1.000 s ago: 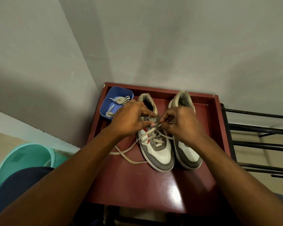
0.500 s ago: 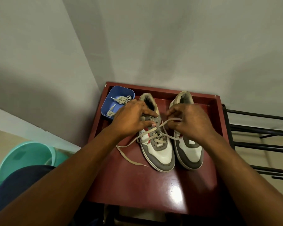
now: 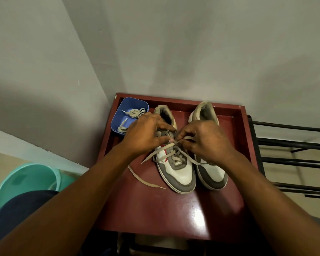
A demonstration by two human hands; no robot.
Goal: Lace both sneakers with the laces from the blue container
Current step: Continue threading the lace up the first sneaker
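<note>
At mid-frame the lace [image 3: 155, 154] was pinched between the curled fingertips of the left hand [image 3: 144, 135] and the right hand [image 3: 205, 141], above the upper eyelets of the centre sneaker [image 3: 179, 172]. The tip would best be kept flat, fed squarely through the eyelet, and the slack drawn evenly on both sides. A second lace [image 3: 135, 114] was left in the blue container [image 3: 119, 115], upper left of the hands, for the other sneaker [image 3: 213, 174].

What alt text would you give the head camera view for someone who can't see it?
The left hand and right hand pinch a beige lace over a partly laced grey-and-white sneaker on a red table. A second sneaker stands beside it, and a blue container at the far left corner holds another lace.
</note>
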